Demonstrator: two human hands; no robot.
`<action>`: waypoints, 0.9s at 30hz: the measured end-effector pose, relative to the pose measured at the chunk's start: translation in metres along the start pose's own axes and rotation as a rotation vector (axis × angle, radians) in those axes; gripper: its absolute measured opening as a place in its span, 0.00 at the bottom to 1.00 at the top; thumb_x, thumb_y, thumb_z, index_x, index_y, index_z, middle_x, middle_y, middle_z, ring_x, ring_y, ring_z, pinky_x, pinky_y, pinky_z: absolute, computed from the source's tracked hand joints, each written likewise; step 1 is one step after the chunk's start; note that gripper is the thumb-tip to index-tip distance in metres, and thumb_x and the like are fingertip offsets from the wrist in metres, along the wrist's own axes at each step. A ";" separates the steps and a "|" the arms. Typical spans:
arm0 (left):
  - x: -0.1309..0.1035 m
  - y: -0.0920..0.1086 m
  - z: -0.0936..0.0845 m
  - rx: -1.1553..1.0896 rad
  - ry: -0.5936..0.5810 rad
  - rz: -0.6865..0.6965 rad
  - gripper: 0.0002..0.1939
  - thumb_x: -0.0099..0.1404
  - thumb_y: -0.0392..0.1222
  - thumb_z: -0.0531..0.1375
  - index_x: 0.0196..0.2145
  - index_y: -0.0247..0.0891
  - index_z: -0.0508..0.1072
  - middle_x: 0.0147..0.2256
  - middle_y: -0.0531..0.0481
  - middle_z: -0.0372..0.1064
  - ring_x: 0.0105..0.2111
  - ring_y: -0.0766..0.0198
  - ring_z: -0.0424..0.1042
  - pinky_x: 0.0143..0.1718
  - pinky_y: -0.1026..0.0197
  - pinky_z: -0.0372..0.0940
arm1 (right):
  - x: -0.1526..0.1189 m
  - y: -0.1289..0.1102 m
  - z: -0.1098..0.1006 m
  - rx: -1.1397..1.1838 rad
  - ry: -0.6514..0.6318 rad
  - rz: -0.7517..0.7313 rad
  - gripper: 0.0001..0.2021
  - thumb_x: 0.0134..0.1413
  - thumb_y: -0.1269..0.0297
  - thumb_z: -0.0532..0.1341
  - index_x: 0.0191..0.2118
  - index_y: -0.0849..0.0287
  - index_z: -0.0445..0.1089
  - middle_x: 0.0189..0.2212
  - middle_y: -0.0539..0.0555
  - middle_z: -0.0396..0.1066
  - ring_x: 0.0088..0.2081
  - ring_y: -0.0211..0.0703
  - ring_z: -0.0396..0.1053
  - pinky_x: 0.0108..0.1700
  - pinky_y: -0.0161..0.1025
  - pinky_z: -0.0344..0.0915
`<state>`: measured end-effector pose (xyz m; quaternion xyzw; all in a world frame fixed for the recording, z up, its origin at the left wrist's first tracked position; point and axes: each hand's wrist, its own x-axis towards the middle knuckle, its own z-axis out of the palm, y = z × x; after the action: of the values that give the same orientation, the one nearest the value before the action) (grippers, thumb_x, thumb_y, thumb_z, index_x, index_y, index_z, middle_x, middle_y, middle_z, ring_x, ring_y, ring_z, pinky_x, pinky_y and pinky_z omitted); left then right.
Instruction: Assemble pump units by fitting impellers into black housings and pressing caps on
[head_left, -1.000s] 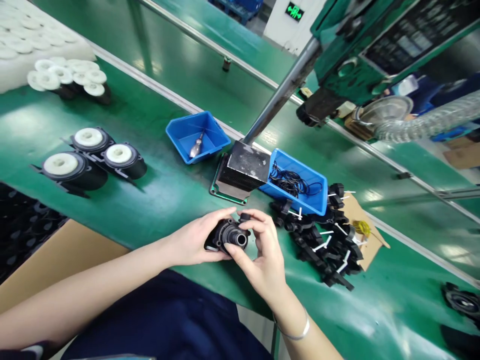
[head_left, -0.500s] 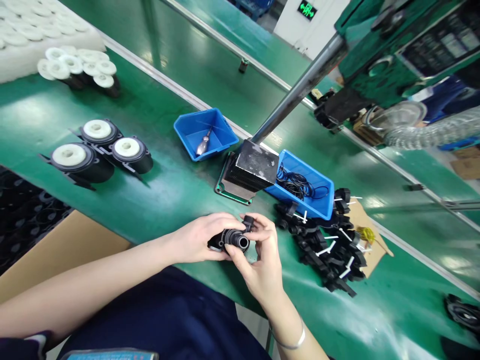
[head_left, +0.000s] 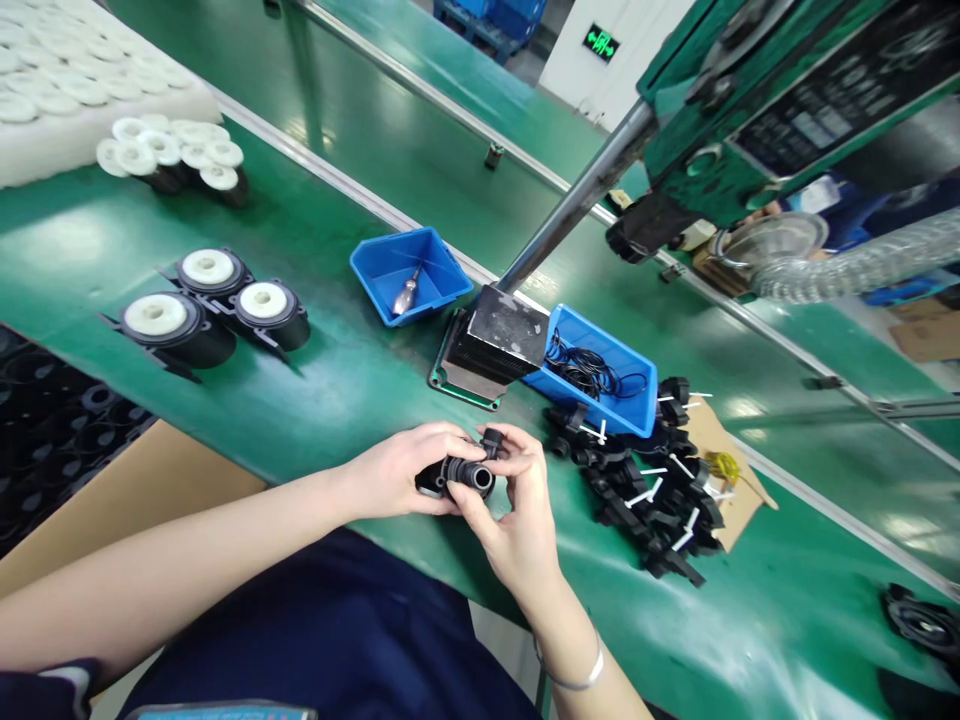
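Observation:
Between my two hands is a black plastic fitting point(head_left: 474, 474) with a ribbed round spout facing me and a small capped stub on top. My left hand point(head_left: 405, 468) grips its left side, fingers over the top and thumb underneath. On the other side my right hand point(head_left: 517, 500) pinches it, thumb near the spout and fingers by the stub. The fingers hide much of the part. Just beyond my hands stands a black metal block point(head_left: 501, 335) on a plate at the foot of a steel post. Similar black parts with white sticks point(head_left: 637, 490) lie heaped to the right.
A blue bin point(head_left: 411, 275) holds a screwdriver point(head_left: 406, 290); another blue bin point(head_left: 615, 385) holds black cables or rings. Three black cylinders with white discs point(head_left: 180, 318) stand at left. A green machine head point(head_left: 750, 120) overhangs the right. A cardboard box point(head_left: 142, 510) sits beside the table edge.
My view has shifted slightly, so the surroundings sit a little differently in the picture. Both hands keep their hold on the black fitting, with hardly any finger movement.

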<state>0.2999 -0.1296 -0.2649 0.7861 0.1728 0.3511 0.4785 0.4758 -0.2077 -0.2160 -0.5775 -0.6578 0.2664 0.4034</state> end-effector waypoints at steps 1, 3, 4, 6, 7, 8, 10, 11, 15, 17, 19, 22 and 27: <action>0.000 0.000 0.000 0.006 0.000 0.002 0.26 0.62 0.39 0.67 0.56 0.45 0.67 0.54 0.42 0.69 0.56 0.52 0.70 0.57 0.51 0.67 | 0.000 0.000 0.000 0.000 -0.001 -0.002 0.14 0.57 0.66 0.67 0.42 0.53 0.59 0.56 0.58 0.59 0.60 0.50 0.62 0.60 0.54 0.63; 0.001 0.002 -0.001 0.016 0.002 0.009 0.26 0.61 0.39 0.68 0.56 0.44 0.66 0.53 0.42 0.69 0.55 0.52 0.70 0.56 0.51 0.68 | 0.000 0.000 -0.001 -0.002 -0.003 -0.005 0.14 0.58 0.66 0.66 0.43 0.53 0.59 0.56 0.59 0.59 0.60 0.50 0.62 0.59 0.53 0.64; 0.001 0.002 -0.001 0.021 0.001 0.011 0.26 0.61 0.39 0.68 0.56 0.44 0.66 0.53 0.42 0.69 0.55 0.53 0.71 0.56 0.51 0.68 | 0.001 0.000 -0.001 -0.003 -0.002 -0.007 0.14 0.58 0.66 0.66 0.43 0.53 0.59 0.56 0.59 0.59 0.60 0.49 0.62 0.59 0.53 0.64; 0.002 0.003 -0.002 0.027 -0.004 0.006 0.26 0.61 0.39 0.68 0.56 0.43 0.66 0.52 0.42 0.69 0.54 0.53 0.71 0.55 0.51 0.68 | 0.001 0.000 0.000 -0.006 -0.003 -0.009 0.14 0.58 0.66 0.66 0.42 0.53 0.60 0.56 0.59 0.59 0.60 0.49 0.62 0.59 0.52 0.64; 0.003 0.003 -0.003 0.030 -0.007 0.000 0.26 0.61 0.39 0.68 0.55 0.43 0.67 0.52 0.42 0.69 0.54 0.53 0.71 0.55 0.51 0.68 | 0.002 0.001 0.000 -0.008 -0.004 -0.010 0.14 0.58 0.65 0.66 0.42 0.53 0.60 0.55 0.59 0.60 0.60 0.49 0.62 0.60 0.52 0.64; 0.003 0.003 -0.003 0.032 -0.012 -0.005 0.26 0.60 0.39 0.68 0.55 0.43 0.67 0.51 0.42 0.69 0.54 0.53 0.71 0.55 0.50 0.68 | 0.002 0.001 0.001 -0.011 -0.002 -0.011 0.14 0.58 0.65 0.66 0.42 0.53 0.60 0.55 0.59 0.60 0.60 0.49 0.62 0.60 0.52 0.64; 0.003 0.001 -0.003 0.032 -0.016 -0.006 0.26 0.59 0.39 0.68 0.55 0.43 0.67 0.51 0.42 0.70 0.53 0.52 0.72 0.55 0.50 0.68 | 0.001 0.002 0.001 -0.022 -0.003 -0.007 0.14 0.57 0.64 0.67 0.42 0.54 0.60 0.54 0.59 0.60 0.59 0.49 0.63 0.59 0.52 0.64; 0.003 0.001 -0.003 0.035 -0.016 -0.004 0.27 0.59 0.39 0.69 0.54 0.43 0.67 0.51 0.42 0.70 0.53 0.53 0.72 0.54 0.50 0.68 | 0.001 0.001 -0.001 -0.032 -0.012 0.002 0.14 0.57 0.63 0.67 0.42 0.54 0.60 0.54 0.59 0.61 0.59 0.50 0.63 0.59 0.52 0.65; 0.007 0.006 -0.004 0.094 -0.017 -0.004 0.26 0.58 0.41 0.70 0.53 0.42 0.69 0.49 0.42 0.72 0.50 0.52 0.74 0.51 0.51 0.70 | 0.007 -0.012 -0.028 -0.056 -0.115 0.038 0.19 0.55 0.58 0.69 0.48 0.53 0.63 0.62 0.61 0.57 0.65 0.55 0.58 0.64 0.56 0.61; 0.017 0.016 -0.012 0.131 -0.001 0.029 0.26 0.57 0.42 0.70 0.52 0.42 0.69 0.48 0.42 0.74 0.49 0.52 0.74 0.51 0.52 0.71 | 0.019 -0.027 -0.056 -0.058 -0.091 0.002 0.22 0.54 0.57 0.69 0.52 0.52 0.64 0.65 0.61 0.55 0.66 0.57 0.57 0.66 0.58 0.58; 0.035 0.031 -0.026 0.158 0.031 0.098 0.27 0.57 0.42 0.71 0.52 0.41 0.69 0.48 0.42 0.74 0.51 0.52 0.74 0.52 0.52 0.70 | 0.040 -0.047 -0.091 -0.082 0.051 -0.082 0.20 0.56 0.59 0.68 0.53 0.51 0.65 0.65 0.61 0.57 0.65 0.56 0.60 0.66 0.58 0.58; 0.074 0.053 -0.051 0.178 0.097 0.172 0.26 0.57 0.43 0.71 0.52 0.40 0.70 0.50 0.43 0.73 0.52 0.53 0.73 0.54 0.53 0.69 | 0.086 -0.082 -0.146 -0.114 0.373 -0.306 0.17 0.59 0.63 0.65 0.53 0.53 0.66 0.61 0.59 0.61 0.60 0.49 0.66 0.61 0.50 0.65; 0.135 0.051 -0.074 0.129 0.115 0.000 0.29 0.53 0.47 0.73 0.50 0.39 0.69 0.46 0.46 0.74 0.45 0.55 0.77 0.51 0.52 0.71 | 0.188 -0.149 -0.209 -0.234 0.650 -0.617 0.30 0.54 0.56 0.62 0.60 0.67 0.61 0.63 0.59 0.62 0.63 0.39 0.62 0.52 0.31 0.62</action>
<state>0.3376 -0.0253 -0.1461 0.7937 0.2224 0.3838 0.4161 0.5686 -0.0772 0.0595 -0.4503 -0.6640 -0.1370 0.5811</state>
